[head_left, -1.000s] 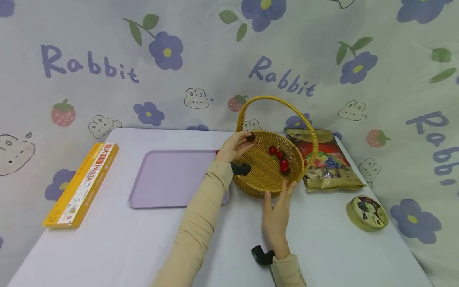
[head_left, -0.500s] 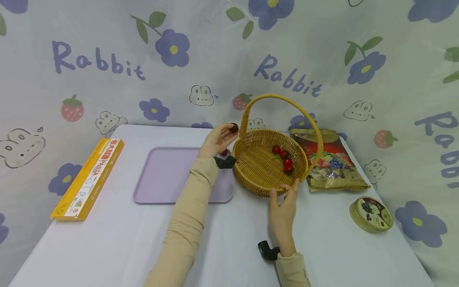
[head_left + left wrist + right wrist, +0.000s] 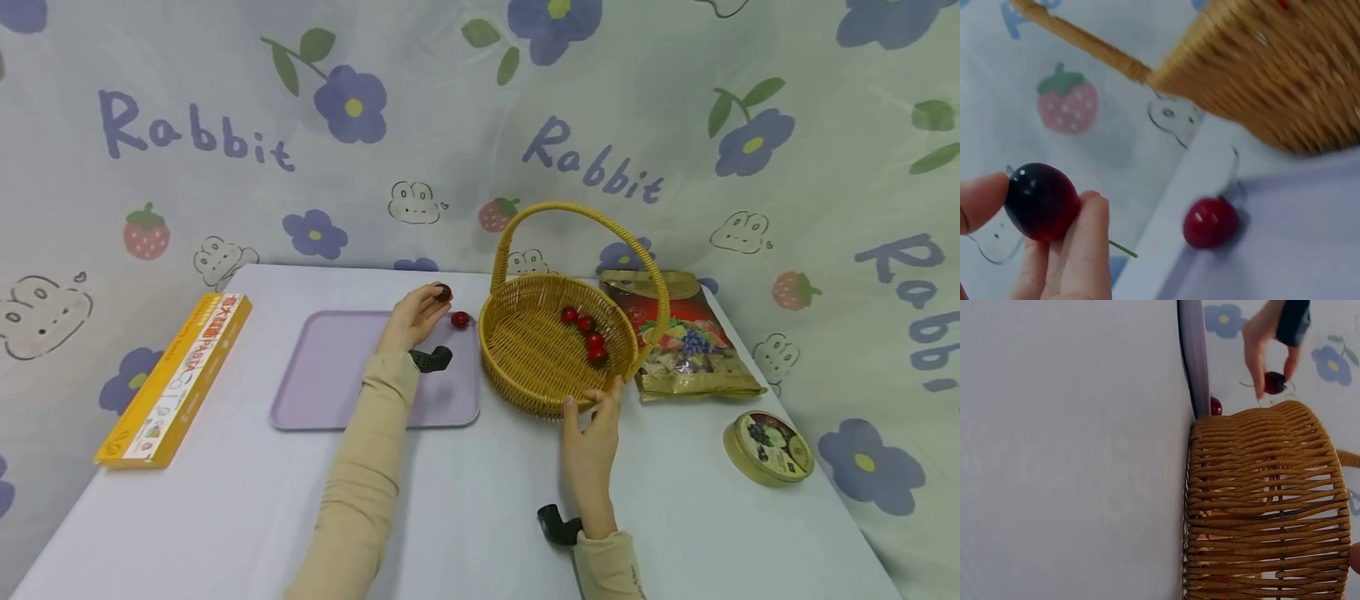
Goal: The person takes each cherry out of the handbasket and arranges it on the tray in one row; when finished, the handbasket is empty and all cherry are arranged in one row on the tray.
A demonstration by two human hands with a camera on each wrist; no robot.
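I'm seeing the left hand [image 3: 408, 321] pinching a dark cherry [image 3: 443, 292] between thumb and fingertips, hovering over the tray's [image 3: 337, 392] far right corner. A red cherry [image 3: 460, 319] is lying on the tray at the hand's 3 o'clock, just beside the basket [image 3: 525, 375]. The right hand [image 3: 592, 442] is touching the basket's near rim at 6 o'clock, fingers loosely spread, gripping nothing. Four cherries [image 3: 585, 333] are sitting inside the basket.

"Rabbit" is printed on the backdrop cloth [image 3: 480, 108]; "PASTA" on the yellow box [image 3: 174, 379].
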